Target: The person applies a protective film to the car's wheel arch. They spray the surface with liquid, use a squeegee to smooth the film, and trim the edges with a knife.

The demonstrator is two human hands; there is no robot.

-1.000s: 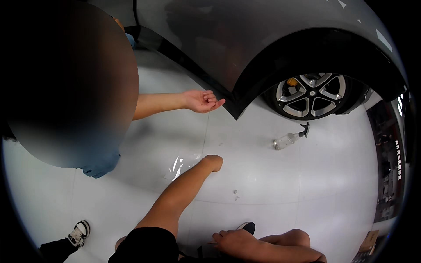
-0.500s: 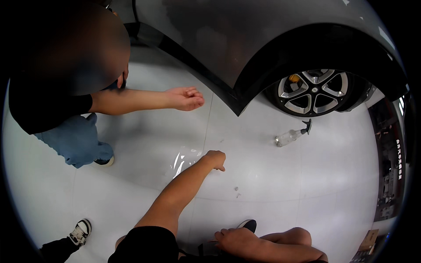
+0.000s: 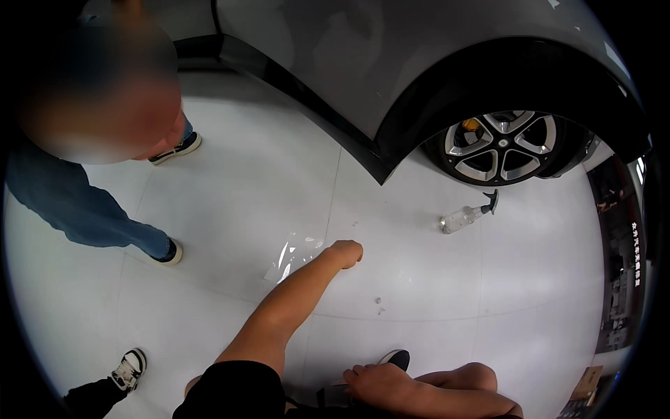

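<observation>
My left hand (image 3: 345, 253) reaches out over the white floor with its fingers curled closed. The palm is turned away, so what it holds, if anything, is hidden. Just left of that wrist lies a clear, shiny plastic sheet (image 3: 292, 255) on the floor, partly covered by my forearm. My right hand (image 3: 377, 384) stays low and close to my body, near my bent knee. Its fingers are folded together, and a thin pale edge shows by the fingertips, too small to name.
A grey car (image 3: 335, 77) with a silver-spoked wheel (image 3: 501, 145) stands ahead. Before the wheel, a clear spray bottle (image 3: 460, 219) lies on its side. Small crumpled bits (image 3: 379, 304) dot the floor. At left is another person in jeans (image 3: 91, 209); a sneaker (image 3: 130, 370) shows lower left.
The other person has risen and shifted left, and their outstretched arm has left the space above the floor. My left hand's fingers have curled in more. My right hand looks still.
</observation>
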